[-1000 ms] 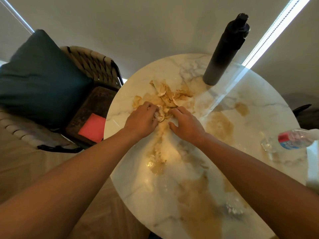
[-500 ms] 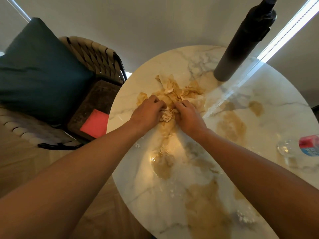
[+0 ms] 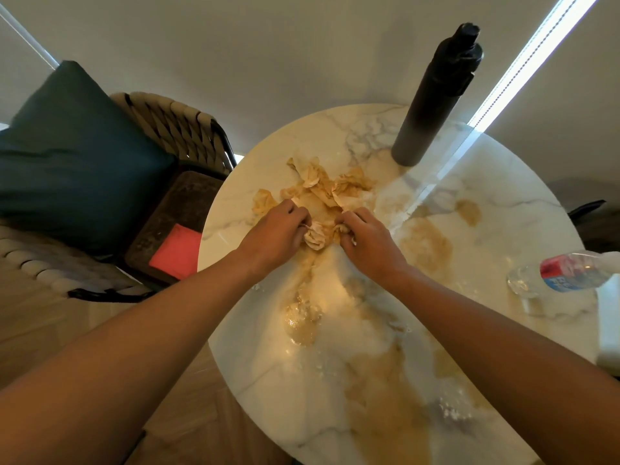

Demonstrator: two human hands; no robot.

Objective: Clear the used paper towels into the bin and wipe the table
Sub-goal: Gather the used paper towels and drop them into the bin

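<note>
Now both hands have drawn closer than a second ago: the left hand and right hand each have their grip clamped on the heap of crumpled, brown-stained paper towels, bunching its near edge into a wad. Gathering seems underway; no bin is in view. Around them the round white marble table carries brown spill patches, a tall black bottle and a toppled clear plastic bottle. A woven chair with a dark green cushion stands beside it.
</note>
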